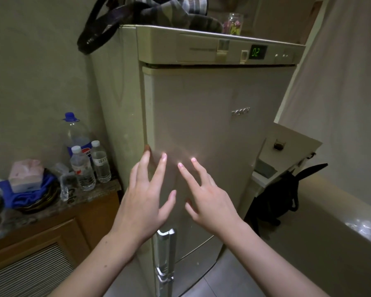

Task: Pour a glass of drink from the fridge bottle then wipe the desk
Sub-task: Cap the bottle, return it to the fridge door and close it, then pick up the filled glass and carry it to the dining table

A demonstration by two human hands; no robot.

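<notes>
Where hands (pixel 146 202) spread: smooth fridge door (pixel 212 136).

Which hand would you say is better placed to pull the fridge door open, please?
Left, probably. The left hand has fingertips at the fridge door's left edge, above the silver handle; the right hand hovers mid-panel.

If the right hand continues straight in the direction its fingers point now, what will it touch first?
Most likely the closed fridge door. The right hand is open, its fingers spread and aimed at the door panel, and nothing lies between them. Depth is unclear, so the fingertips may already be very near it.
</notes>
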